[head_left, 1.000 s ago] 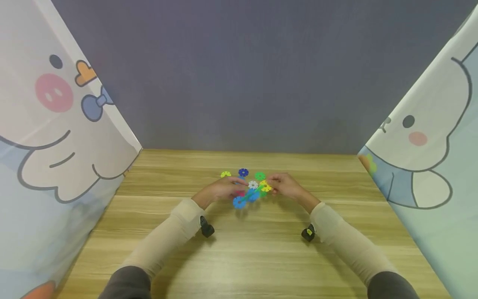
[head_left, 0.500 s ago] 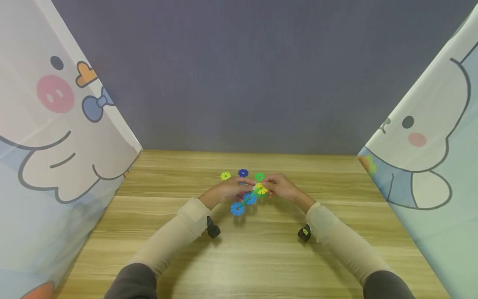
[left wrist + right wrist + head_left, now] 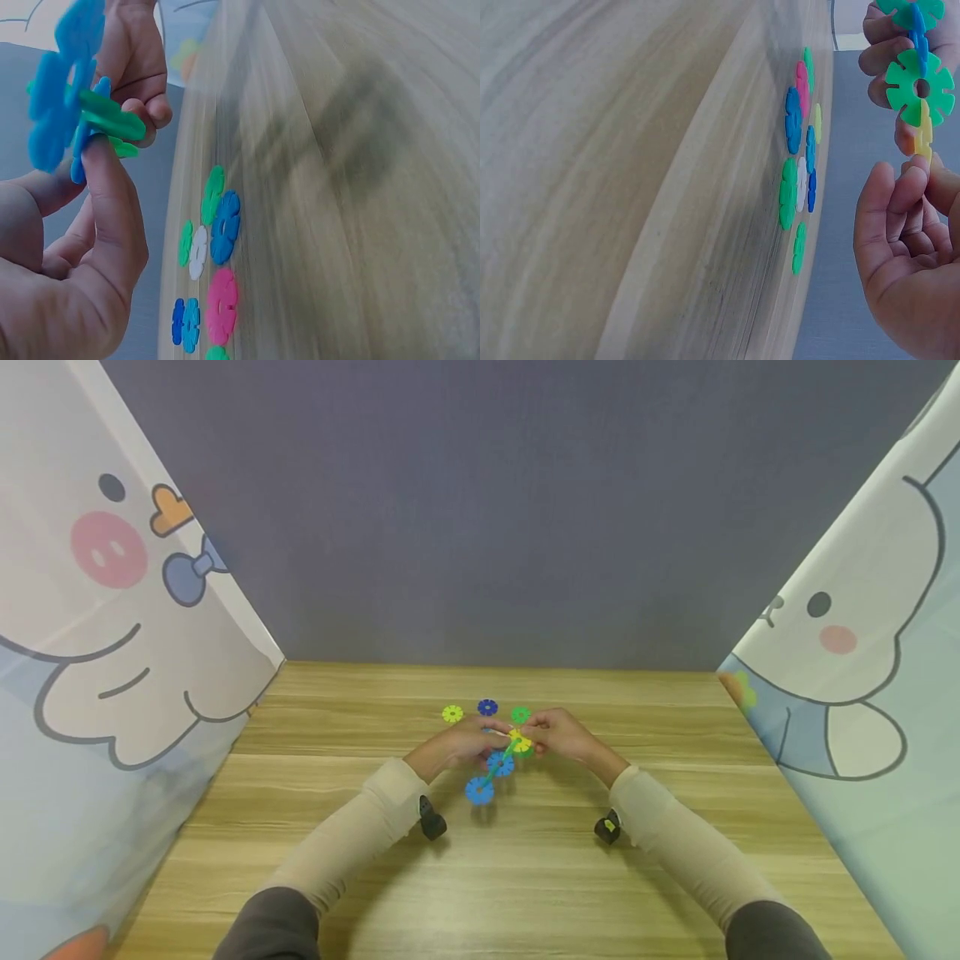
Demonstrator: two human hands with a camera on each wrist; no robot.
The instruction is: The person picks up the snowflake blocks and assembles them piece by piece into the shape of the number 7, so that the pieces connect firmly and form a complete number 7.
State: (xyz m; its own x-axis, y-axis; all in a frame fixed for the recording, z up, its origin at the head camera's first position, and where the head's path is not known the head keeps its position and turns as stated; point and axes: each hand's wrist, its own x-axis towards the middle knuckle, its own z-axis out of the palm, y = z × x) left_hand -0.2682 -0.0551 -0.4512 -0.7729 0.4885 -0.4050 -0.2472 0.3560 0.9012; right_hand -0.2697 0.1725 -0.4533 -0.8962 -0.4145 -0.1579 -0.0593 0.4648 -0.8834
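Observation:
Both hands hold a chain of slotted snowflake discs above the table. In the left wrist view my left hand [image 3: 82, 277] pinches the chain at a blue disc [image 3: 79, 169], with another blue disc [image 3: 49, 112] joined by a green disc [image 3: 112, 118] nearer the camera. My right hand [image 3: 907, 255] pinches a yellow disc [image 3: 924, 135] between thumb and fingertips in the right wrist view. That yellow disc meets the edge of a green disc [image 3: 907, 101]. In the head view the blue end disc [image 3: 480, 791] hangs toward the person, and the fingertips of both hands come close together.
Loose discs lie flat on the wooden table [image 3: 525, 885] beyond and below the hands: yellow-green [image 3: 452, 713], dark blue [image 3: 487, 707], green [image 3: 521, 715], plus pink [image 3: 222, 306], white [image 3: 198, 253] and several others. A grey panel [image 3: 480, 510] rises behind, with printed cloth at both sides.
The left hand has moved right and the right hand slightly left, bringing them together. The yellow disc has shifted left, and the blue end of the chain has swung toward the person.

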